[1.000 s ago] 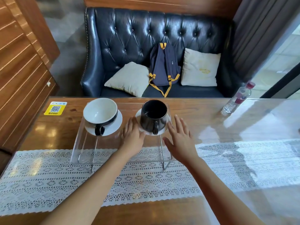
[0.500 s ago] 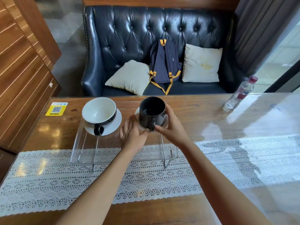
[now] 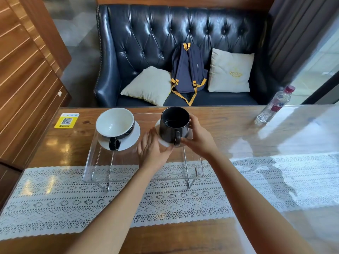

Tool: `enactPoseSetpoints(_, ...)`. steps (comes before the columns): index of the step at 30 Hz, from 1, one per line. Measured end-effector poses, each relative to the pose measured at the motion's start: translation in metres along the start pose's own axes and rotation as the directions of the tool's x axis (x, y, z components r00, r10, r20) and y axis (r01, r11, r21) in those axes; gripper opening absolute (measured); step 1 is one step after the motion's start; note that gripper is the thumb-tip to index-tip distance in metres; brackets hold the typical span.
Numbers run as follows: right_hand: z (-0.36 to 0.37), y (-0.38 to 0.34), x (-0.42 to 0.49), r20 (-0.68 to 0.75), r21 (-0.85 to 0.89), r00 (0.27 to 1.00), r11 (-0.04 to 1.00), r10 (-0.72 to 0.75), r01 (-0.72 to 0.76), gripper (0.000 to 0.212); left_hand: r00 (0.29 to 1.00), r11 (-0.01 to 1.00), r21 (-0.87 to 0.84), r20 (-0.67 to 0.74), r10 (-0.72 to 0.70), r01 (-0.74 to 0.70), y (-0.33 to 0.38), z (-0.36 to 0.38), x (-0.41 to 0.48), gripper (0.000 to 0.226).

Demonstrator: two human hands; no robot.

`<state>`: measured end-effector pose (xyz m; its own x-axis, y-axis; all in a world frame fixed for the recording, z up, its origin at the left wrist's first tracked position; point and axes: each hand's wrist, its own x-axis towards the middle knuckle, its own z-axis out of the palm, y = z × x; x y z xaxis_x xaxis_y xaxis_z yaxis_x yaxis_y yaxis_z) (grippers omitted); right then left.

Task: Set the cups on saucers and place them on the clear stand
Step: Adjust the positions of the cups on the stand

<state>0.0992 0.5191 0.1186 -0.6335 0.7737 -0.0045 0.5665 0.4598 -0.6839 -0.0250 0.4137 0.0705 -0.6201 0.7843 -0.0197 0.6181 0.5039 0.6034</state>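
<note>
A clear stand on thin metal legs sits on the table. On its left part a wide cup, white inside and black outside, rests on a white saucer. On its right part a black mug stands on a second white saucer. My right hand wraps the mug's right side, fingers at its handle. My left hand lies flat against the left edge of that saucer, fingers extended.
A white lace runner crosses the wooden table under the stand's front legs. A plastic water bottle stands at the far right edge. A yellow QR sticker is at the far left. Behind is a leather sofa with pillows and a backpack.
My right hand moved from open beside the mug to closing around its right side. My left hand stayed against the saucer's left edge. The camera view shifted slightly.
</note>
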Motion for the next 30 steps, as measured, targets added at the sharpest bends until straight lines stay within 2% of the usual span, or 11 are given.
enactPoseSetpoints(14,0.010,-0.003,-0.005,-0.095,0.017,0.995,1.000,0.016,-0.014,0.082,0.999,1.000,0.015,-0.035,0.009,-0.008,0.001,-0.002,-0.003,0.088)
enactPoseSetpoints(30,0.010,-0.006,-0.008,-0.103,0.009,0.995,1.000,0.009,-0.008,0.082,0.999,0.999,0.020,-0.019,0.035,-0.034,-0.003,-0.001,-0.002,0.090)
